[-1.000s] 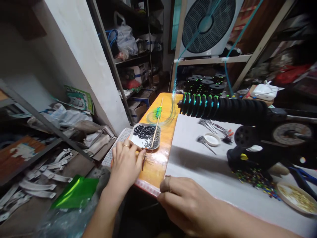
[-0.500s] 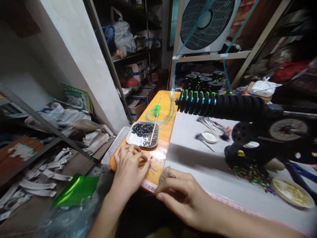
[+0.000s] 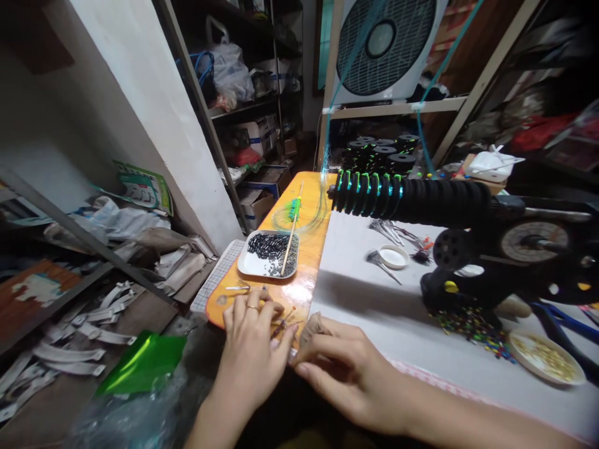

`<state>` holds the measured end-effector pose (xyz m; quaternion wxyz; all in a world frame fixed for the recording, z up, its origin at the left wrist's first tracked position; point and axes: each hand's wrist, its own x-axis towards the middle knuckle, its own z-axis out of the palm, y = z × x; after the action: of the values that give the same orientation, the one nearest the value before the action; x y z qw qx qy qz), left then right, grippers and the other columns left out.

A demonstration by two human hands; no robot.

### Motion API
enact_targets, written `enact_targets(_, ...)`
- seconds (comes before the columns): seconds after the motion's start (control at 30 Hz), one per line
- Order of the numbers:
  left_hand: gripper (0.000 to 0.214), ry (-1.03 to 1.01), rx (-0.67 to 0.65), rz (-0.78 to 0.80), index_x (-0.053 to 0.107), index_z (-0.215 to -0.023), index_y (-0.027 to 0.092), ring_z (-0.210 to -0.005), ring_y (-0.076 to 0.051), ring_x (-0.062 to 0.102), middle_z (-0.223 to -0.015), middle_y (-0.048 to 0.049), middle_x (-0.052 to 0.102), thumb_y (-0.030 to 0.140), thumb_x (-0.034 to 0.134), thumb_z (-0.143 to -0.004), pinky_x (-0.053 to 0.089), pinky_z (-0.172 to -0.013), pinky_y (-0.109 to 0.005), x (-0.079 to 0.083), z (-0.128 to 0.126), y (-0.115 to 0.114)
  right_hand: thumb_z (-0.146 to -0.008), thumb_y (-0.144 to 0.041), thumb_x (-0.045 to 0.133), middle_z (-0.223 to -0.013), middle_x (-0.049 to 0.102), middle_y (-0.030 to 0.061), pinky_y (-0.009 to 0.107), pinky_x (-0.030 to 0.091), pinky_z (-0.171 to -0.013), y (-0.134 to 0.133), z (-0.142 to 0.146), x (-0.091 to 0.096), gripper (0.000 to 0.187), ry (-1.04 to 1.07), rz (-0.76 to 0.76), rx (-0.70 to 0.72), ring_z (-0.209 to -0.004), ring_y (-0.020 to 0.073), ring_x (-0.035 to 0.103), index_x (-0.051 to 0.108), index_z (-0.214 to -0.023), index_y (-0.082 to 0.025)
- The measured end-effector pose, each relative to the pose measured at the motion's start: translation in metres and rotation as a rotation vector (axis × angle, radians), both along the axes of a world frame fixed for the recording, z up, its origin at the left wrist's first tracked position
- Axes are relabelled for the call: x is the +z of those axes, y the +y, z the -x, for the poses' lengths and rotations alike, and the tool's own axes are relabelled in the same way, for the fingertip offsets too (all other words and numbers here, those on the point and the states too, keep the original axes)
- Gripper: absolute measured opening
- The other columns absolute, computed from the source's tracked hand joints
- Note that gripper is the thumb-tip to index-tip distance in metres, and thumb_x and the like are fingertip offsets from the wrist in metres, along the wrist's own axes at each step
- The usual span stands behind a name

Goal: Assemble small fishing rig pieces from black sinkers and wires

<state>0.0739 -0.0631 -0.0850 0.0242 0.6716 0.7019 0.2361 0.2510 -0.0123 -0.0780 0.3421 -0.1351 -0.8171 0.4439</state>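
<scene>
My left hand [image 3: 255, 333] is over the near end of the orange tabletop [image 3: 306, 262], fingers bent and apart, thumb close to my right hand. I see nothing clearly held in it. Small thin pieces with orange tips lie under and beside its fingers, too small to name. My right hand [image 3: 344, 371] is closed in a pinch at the table's front edge; what its fingertips hold is hidden. A crumpled tan wrap [image 3: 314, 327] sits about its index finger. Just beyond my left hand lies a thin metal tool [image 3: 238, 287].
A white tray [image 3: 255, 265] of black tubes and small beads has a wooden stick [image 3: 289, 246] across it. At right stands a dark machine [image 3: 519, 249] with a ribbed black roll [image 3: 440, 196]. Loose colored beads [image 3: 468, 330] and a dish of gold pieces [image 3: 545, 358] are nearby.
My left hand has moved right and toward me, closer to my right hand, uncovering the thin metal tool. My right hand stays pinched in about the same place.
</scene>
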Motion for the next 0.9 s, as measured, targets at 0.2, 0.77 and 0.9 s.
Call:
enact_targets(0.2, 0.015, -0.134, 0.032, -0.054, 0.061, -0.074, 0.022, -0.088, -0.034, 0.057, -0.084, -0.0081, 0.066, 0.018, 0.057, -0.088, 0.041, -0.079, -0.054, -0.013, 0.006, 0.001, -0.087, -0.011, 0.061, -0.082, 0.063, 0.0054, 0.024, 0.045, -0.062, -0.003, -0.001, -0.003, 0.01, -0.025, 0.02, -0.001, -0.071, 0.0135, 0.057, 0.07, -0.083, -0.014)
enact_targets(0.77, 0.028, -1.633, 0.128, -0.194, 0.062, -0.085, 0.021, -0.063, -0.012, 0.058, -0.064, 0.0022, 0.062, 0.047, 0.072, -0.085, 0.048, -0.064, -0.021, -0.019, -0.041, -0.056, -0.091, -0.019, 0.067, -0.068, 0.064, 0.0014, 0.023, 0.042, -0.06, -0.011, 0.001, 0.032, 0.014, 0.04, 0.091, -0.145, -0.065, 0.0118, 0.056, 0.078, -0.084, -0.016)
enact_targets(0.9, 0.036, -1.606, 0.203, -0.163, 0.067, -0.085, 0.019, -0.066, -0.013, 0.062, -0.069, -0.002, 0.069, 0.053, 0.077, -0.078, 0.051, -0.066, -0.02, -0.019, -0.052, -0.048, -0.091, -0.023, 0.068, -0.07, 0.066, 0.0034, 0.024, 0.044, -0.058, -0.004, 0.002, 0.03, 0.016, 0.012, 0.21, -0.169, -0.067, 0.0138, 0.06, 0.08, -0.083, -0.017)
